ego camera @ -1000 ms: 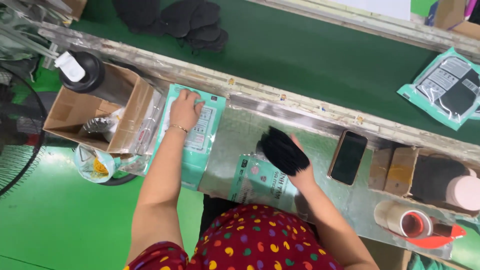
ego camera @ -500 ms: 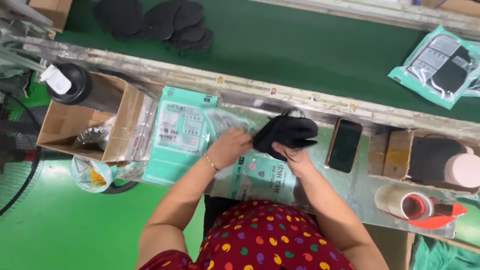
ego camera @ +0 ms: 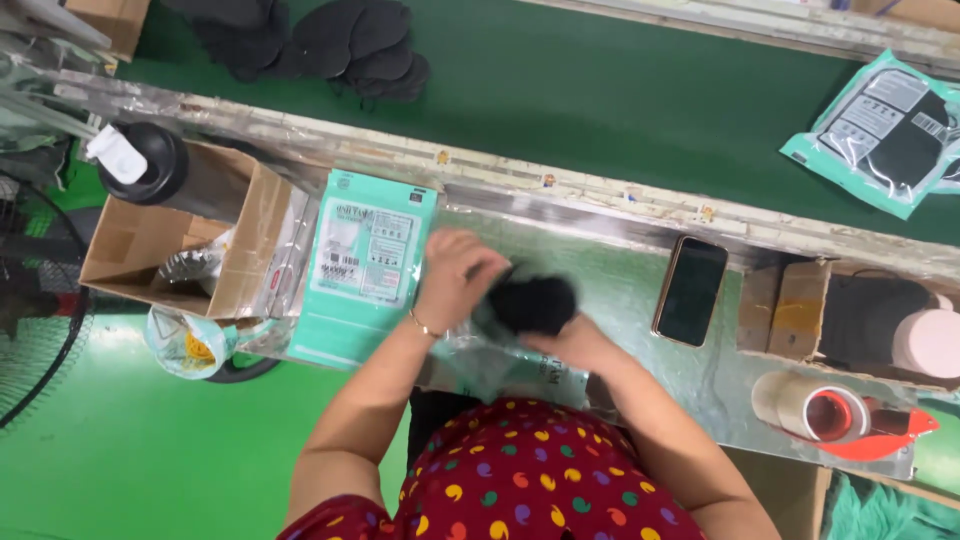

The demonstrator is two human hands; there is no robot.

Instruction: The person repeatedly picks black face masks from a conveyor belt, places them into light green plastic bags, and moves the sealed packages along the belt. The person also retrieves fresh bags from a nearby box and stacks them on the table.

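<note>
The black fabric bundle (ego camera: pixel 533 303), apparently a folded mask of the kind piled on the conveyor, sits at the middle of the counter (ego camera: pixel 640 290), directly over the mouth of a clear plastic pouch (ego camera: pixel 480 355) with teal print. Its long axis runs left to right, and the pouch lies to its near-left, so the bundle and the opening are touching or nearly so; motion blur hides the exact edge.

The right hand (ego camera: pixel 572 345) comes from the near side with its grip clenched on the bundle's near-right edge. The left hand (ego camera: pixel 455 275) is at the bundle's left end, fingers curled over it and the pouch film; whether that grip pinches the film or the fabric cannot be told. Both hands are equally close.

Just left of the left hand lies a stack of teal printed pouches (ego camera: pixel 365 265), then an open cardboard box (ego camera: pixel 180 250). A phone (ego camera: pixel 690 290) lies face up to the right, apart from the hands. A tape roll (ego camera: pixel 815 410) sits near right. Loose black masks (ego camera: pixel 320 40) and a packed teal pouch (ego camera: pixel 885 130) rest on the far green conveyor (ego camera: pixel 600 90).
</note>
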